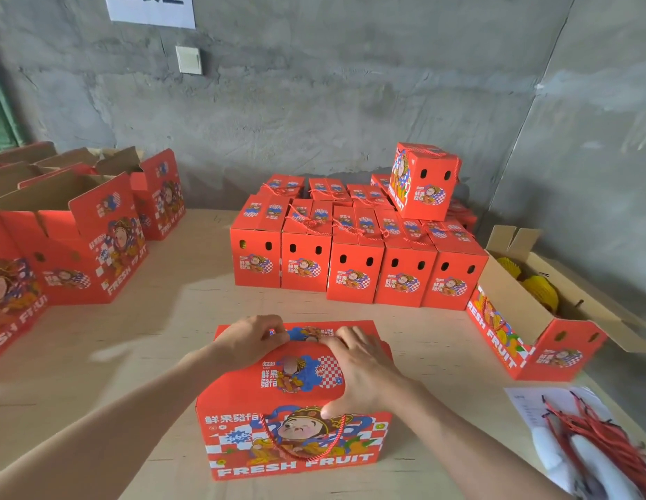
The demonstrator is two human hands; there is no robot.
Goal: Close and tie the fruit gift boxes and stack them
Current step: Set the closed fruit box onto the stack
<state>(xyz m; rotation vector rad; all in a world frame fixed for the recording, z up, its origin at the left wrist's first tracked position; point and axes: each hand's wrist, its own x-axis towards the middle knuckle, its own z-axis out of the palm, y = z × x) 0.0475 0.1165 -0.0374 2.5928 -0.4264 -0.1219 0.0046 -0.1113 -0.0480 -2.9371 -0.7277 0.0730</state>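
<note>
A red fruit gift box (296, 402) printed "FRESH FRUIT" stands on the table right in front of me, its top flaps folded down. My left hand (253, 339) sits at the far left of the top, fingers curled onto the seam where the flaps meet. My right hand (361, 373) lies flat on the near flap with fingers spread, its thumb hooked over the front edge. A red cord handle (300, 442) hangs in a loop down the box's front face.
Several closed, tied boxes (354, 265) stand in rows at the back, one more box (424, 182) on top. Open boxes (72, 240) stand at the left. An open box (531, 319) with yellow packing is at the right. Red cords (599, 438) lie at the lower right.
</note>
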